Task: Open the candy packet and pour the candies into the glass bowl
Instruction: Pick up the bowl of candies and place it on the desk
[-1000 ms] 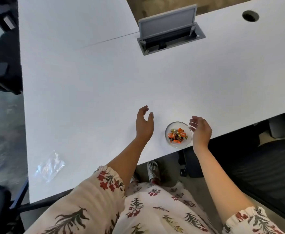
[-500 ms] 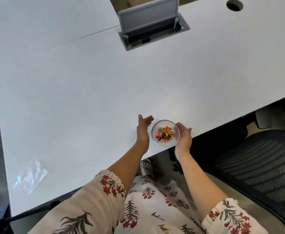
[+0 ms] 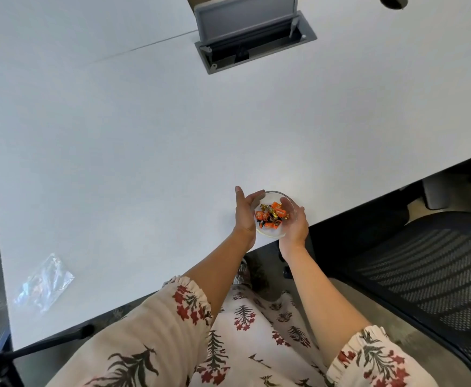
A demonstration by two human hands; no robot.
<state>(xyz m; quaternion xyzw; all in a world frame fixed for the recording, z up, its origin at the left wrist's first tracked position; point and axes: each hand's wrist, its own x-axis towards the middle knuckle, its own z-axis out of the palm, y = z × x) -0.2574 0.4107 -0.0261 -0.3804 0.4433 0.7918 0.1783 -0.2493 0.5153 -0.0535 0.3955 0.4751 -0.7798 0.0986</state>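
A small glass bowl point(image 3: 275, 195) sits near the front edge of the white table point(image 3: 144, 141). Several orange and gold wrapped candies point(image 3: 271, 216) lie inside it. My left hand point(image 3: 245, 213) cups the bowl's left side, and my right hand point(image 3: 295, 223) wraps its right side, so both hands hold it between them. The empty clear plastic candy packet point(image 3: 44, 283) lies flat at the table's front left corner, far from both hands.
A grey cable box with a raised lid point(image 3: 252, 32) is set into the table at the back. A round cable hole point(image 3: 392, 0) is at the far right. A black mesh chair point(image 3: 430, 275) stands to my right below the table edge.
Both hands have closed in on the bowl from either side and now grip it. One second ago they hovered apart from it with fingers spread.
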